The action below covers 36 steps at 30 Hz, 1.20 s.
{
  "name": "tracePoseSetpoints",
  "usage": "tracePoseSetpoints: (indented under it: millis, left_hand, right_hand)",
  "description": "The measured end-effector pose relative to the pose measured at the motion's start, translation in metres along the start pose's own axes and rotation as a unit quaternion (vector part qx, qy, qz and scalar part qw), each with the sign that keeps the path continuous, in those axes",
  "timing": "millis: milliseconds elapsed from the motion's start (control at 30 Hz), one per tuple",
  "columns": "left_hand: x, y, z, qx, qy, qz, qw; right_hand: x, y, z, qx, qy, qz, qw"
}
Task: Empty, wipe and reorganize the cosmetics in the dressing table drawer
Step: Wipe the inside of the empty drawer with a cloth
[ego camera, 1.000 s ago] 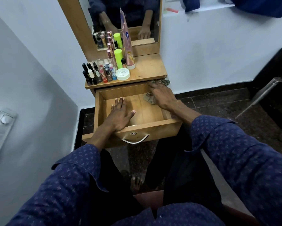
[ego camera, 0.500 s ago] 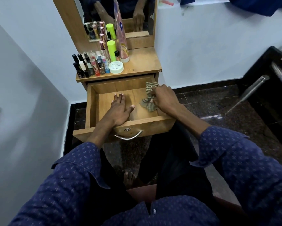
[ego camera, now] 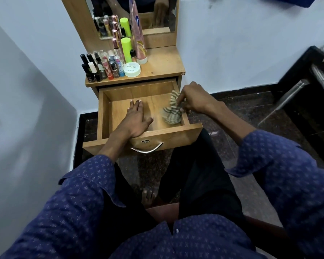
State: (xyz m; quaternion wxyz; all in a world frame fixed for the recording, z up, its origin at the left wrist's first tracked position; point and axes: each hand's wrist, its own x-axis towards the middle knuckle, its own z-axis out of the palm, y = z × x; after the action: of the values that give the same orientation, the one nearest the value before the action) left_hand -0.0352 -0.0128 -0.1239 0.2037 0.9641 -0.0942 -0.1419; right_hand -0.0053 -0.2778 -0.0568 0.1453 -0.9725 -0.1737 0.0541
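Note:
The wooden drawer (ego camera: 178,134) is pulled out, and nothing lies in it but my hands and a cloth. My left hand (ego camera: 135,119) lies flat on the drawer floor with straight fingers. My right hand (ego camera: 195,99) grips a striped cloth (ego camera: 171,113) over the drawer's right side, the cloth bunched against the right wall. On the dressing table top (ego camera: 163,66) stand the cosmetics: several nail polish bottles (ego camera: 101,69), a white round jar (ego camera: 132,69), a green tube (ego camera: 126,49) and a tall pink tube (ego camera: 139,40).
A mirror (ego camera: 153,14) rises behind the table top. White walls close in at the left and behind. A dark cabinet with a metal bar (ego camera: 288,96) stands to the right. My knees and a stool edge (ego camera: 163,210) sit below the drawer, above dark stone floor.
My right hand drew the cloth back from the drawer's far right corner toward its front right and lifted it a little. My left hand stayed flat on the drawer floor.

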Motion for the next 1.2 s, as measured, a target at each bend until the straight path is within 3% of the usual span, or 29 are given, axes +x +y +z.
tracePoseSetpoints:
  millis: [167, 267, 433, 533, 633, 833, 1000, 1200]
  left_hand:
    - [-0.002, 0.000, 0.002, 0.002, -0.011, -0.002, 1.000]
    - [-0.002, 0.002, 0.006, 0.005, -0.027, 0.000, 1.000]
    - [-0.001, 0.006, 0.005, 0.003, -0.034, 0.000, 0.999]
    - [-0.003, 0.007, 0.004, -0.001, -0.010, -0.001, 1.000]
    - [-0.005, 0.005, 0.005, -0.001, -0.004, 0.000, 1.000]
    - [-0.006, 0.005, 0.004, -0.001, -0.007, -0.006, 1.000]
    - [-0.007, -0.001, 0.003, 0.010, -0.008, -0.003, 1.000]
    - [-0.004, -0.003, 0.000, 0.012, -0.004, 0.001, 1.000]
  right_hand:
    - [-0.035, -0.003, -0.001, 0.066, -0.102, 0.012, 0.992]
    - [-0.028, 0.001, -0.002, 0.078, -0.122, 0.027, 0.989]
    - [0.004, 0.010, 0.001, 0.107, 0.041, 0.069, 0.991]
    - [0.008, 0.001, 0.005, 0.041, 0.050, 0.062, 0.996]
    - [-0.007, -0.020, 0.017, -0.119, 0.039, 0.034, 0.992]
    - [0.011, -0.048, 0.028, -0.378, -0.018, -0.081, 0.922]
    - [0.057, -0.039, 0.007, -0.380, -0.064, -0.145, 0.911]
    - [0.041, -0.027, 0.030, -0.384, -0.119, -0.122, 0.908]
